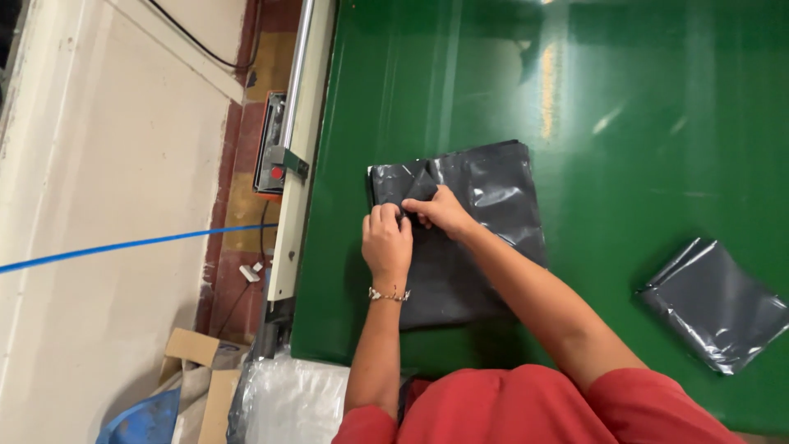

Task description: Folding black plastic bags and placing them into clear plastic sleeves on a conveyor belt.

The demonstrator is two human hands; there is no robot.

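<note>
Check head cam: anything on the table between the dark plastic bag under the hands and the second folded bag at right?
Nothing. Between the dark bag and the folded bag, the head view shows only bare green table.

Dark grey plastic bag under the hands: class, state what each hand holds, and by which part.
Both the left hand and right hand pinch the dark grey plastic bag near its far left corner.

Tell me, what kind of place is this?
Probably a packing workshop or small factory: a long green work table, grey plastic bags being handled, another bag set aside, and cardboard and clear plastic on the floor.
</note>
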